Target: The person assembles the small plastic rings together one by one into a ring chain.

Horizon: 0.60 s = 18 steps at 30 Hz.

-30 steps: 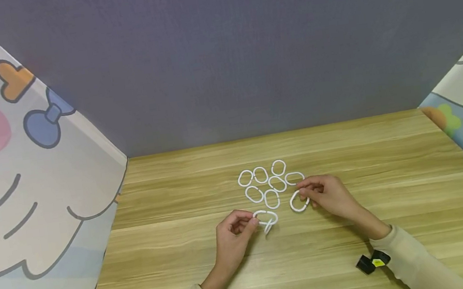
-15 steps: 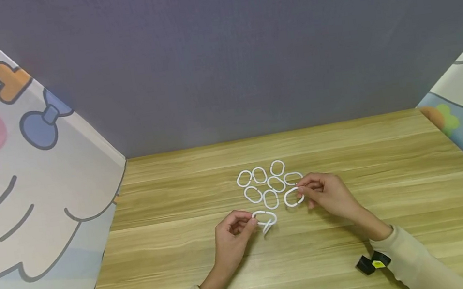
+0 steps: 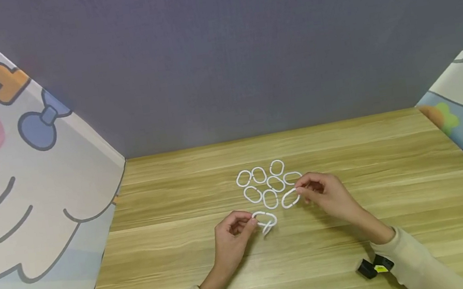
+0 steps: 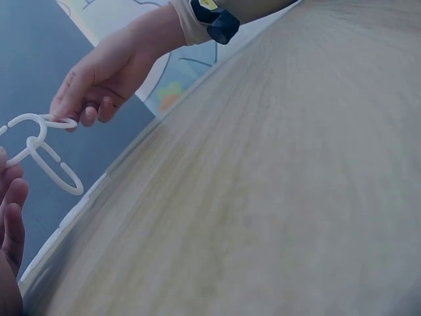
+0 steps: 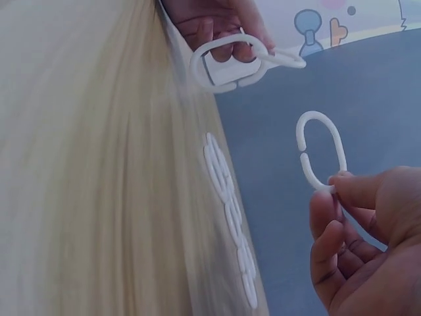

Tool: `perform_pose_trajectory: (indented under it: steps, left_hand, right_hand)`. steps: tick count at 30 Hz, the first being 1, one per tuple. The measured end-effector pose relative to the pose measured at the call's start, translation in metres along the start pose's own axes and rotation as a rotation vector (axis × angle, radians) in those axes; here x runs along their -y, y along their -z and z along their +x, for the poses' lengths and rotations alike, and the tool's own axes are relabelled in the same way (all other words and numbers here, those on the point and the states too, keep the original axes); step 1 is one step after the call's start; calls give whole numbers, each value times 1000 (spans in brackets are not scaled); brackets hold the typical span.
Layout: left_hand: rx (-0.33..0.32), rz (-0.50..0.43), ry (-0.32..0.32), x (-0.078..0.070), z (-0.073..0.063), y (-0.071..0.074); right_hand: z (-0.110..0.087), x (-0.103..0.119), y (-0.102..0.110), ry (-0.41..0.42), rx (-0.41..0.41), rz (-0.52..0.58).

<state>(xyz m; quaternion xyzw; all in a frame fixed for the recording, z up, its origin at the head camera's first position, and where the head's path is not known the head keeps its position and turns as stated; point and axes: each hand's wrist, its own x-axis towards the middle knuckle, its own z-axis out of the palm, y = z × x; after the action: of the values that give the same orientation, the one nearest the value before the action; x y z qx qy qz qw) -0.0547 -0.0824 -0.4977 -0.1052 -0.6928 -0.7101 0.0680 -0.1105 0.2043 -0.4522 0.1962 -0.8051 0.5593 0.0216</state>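
Observation:
My left hand (image 3: 232, 239) pinches a white oval split ring (image 3: 275, 218) between thumb and fingertips. A second white ring (image 4: 47, 172) is linked through it and hangs below. To the right, my right hand (image 3: 328, 195) pinches a single white ring (image 5: 340, 143) by one end, and a small gap shows in its side. In the head view this ring is tilted and apart from the linked pair. Both hands are raised above the table, in front of the loose rings.
Several loose white rings (image 3: 264, 199) lie flat in a cluster on the wooden table (image 3: 186, 267), just beyond the hands. A grey panel (image 3: 221, 67) stands along the back edge. Cartoon-printed panels (image 3: 65, 186) flank both sides.
My right hand has shifted slightly left and away from me, and its ring has turned from steep to more slanted. The left hand and its linked rings have barely moved.

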Motion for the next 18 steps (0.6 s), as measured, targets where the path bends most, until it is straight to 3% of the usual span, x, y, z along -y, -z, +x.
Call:
perform_pose_trajectory:
  steps: [8, 18]
  left_hand:
    - [28, 5, -49, 0, 0, -1]
    - [46, 6, -29, -3, 0, -3]
  right_hand:
    - [-3, 13, -5, 5, -11, 50]
    - [-6, 22, -14, 20, -10, 61]
